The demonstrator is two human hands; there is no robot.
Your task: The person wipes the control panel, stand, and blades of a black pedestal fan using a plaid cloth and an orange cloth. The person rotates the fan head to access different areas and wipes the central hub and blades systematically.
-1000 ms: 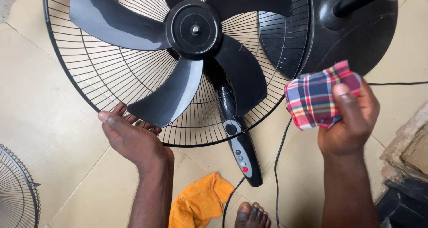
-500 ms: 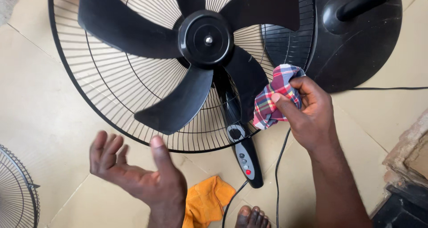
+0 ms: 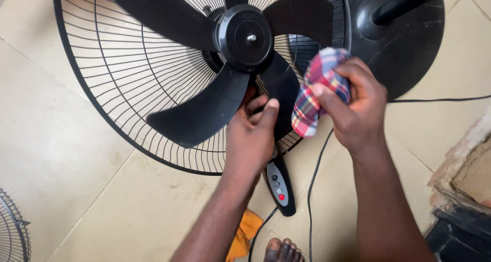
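Plaid cloth [image 3: 319, 90], red, blue and yellow, is bunched in the right hand [image 3: 355, 106], whose fingers and thumb are closed around it. It sits just right of the lower right fan blade [image 3: 279, 85], close to that blade's edge, with the blade lying to the left of the hand and slightly farther off. That blade runs from the black hub [image 3: 245, 37] down and to the right, so its long axis points roughly toward the person. The left hand [image 3: 253, 134] is nearer the blade: its fingers curl onto the blade's near tip, thumb on the front face, pinching it. Behind the blades lies the black wire rear guard [image 3: 117, 72], flat on the tiled floor [image 3: 61, 190]. The fan's stem with its control panel [image 3: 279, 182] passes under the left hand toward the near side. A round black base [image 3: 419, 47] lies far right, partly behind the cloth. A black cable [image 3: 312, 190] runs near the right forearm, an orange rag [image 3: 245, 231] lies near the bare toes [image 3: 281, 249], and another wire guard [image 3: 13, 231] shows at the near left edge.
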